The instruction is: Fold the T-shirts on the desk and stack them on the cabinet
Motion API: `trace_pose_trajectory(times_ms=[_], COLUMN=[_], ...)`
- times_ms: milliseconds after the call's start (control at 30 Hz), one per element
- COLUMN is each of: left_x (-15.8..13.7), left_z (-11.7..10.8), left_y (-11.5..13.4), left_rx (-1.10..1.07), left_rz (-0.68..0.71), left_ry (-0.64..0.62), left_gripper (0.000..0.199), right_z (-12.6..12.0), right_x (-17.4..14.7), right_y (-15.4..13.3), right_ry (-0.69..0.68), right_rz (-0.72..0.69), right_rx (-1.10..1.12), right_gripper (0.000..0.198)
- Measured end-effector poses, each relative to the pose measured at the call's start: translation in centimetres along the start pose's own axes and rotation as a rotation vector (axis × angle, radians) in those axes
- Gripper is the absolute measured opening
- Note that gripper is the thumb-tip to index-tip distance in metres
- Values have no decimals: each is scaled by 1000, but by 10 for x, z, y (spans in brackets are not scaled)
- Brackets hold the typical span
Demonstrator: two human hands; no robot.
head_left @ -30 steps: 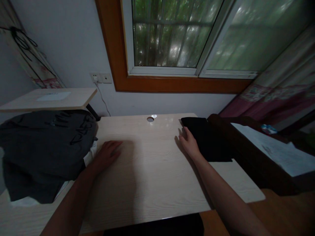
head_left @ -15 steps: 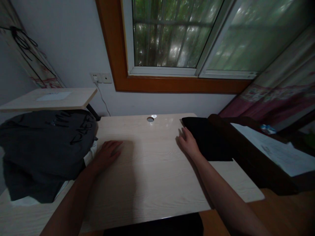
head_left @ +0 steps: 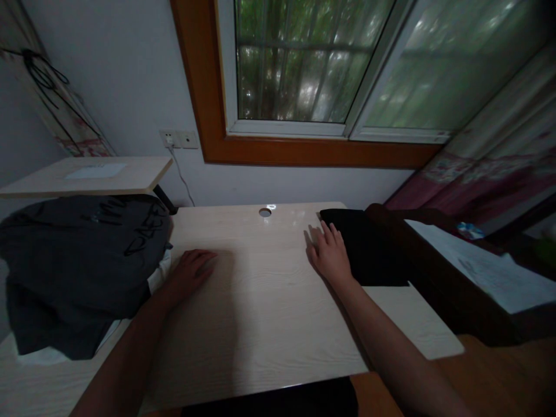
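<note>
My left hand (head_left: 193,272) rests on the pale wood-grain desk (head_left: 269,324), fingers stretched out and holding nothing. It lies just right of a heap of dark grey clothing (head_left: 82,272) with black lettering; some white cloth (head_left: 160,272) shows under the heap's edge. On the other side, my right hand (head_left: 330,252) is over the desk with its fingers spread and nothing in it. A flat black item (head_left: 373,249), its kind not clear, lies along the desk's right side. My right hand is at its left edge; whether they touch I cannot tell.
A raised shelf (head_left: 147,174) with a white sheet on it stands above the clothing. A round cable hole (head_left: 264,212) is at the desk's back edge. To the right, papers (head_left: 473,260) lie on dark furniture. A white cord (head_left: 182,176) runs down from a wall socket (head_left: 178,139).
My right hand has turned and spread its fingers, shifting slightly left. My left hand and the clothing have stayed in place.
</note>
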State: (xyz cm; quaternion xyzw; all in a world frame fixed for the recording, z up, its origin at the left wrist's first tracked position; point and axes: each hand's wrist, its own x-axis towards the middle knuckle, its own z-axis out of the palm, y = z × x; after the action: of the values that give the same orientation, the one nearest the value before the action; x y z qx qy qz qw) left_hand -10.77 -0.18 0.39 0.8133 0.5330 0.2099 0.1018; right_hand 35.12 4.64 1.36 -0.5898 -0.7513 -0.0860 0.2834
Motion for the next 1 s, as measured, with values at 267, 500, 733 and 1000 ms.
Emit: trace_pose_trajectory(times_ms=[267,500,733,1000], left_x=[-1,0,0,1], left_z=[1,2,2,0], left_y=[-3,-4,-4,0], left_rx=[-10,-18,-11,-15], left_rz=[7,20,19,13], left_ry=[-1,-1,3,12], left_gripper=[42,42,41,40], right_z=[3,7,4,3], right_x=[-5,-11,-15,-10], right_y=[-2,-9,-18,-13], right_ry=[16,51,51,-35], right_rz=[79,90,127,25], right_rx=[-2,-65,-31,32], right_gripper=[59,53,47,48])
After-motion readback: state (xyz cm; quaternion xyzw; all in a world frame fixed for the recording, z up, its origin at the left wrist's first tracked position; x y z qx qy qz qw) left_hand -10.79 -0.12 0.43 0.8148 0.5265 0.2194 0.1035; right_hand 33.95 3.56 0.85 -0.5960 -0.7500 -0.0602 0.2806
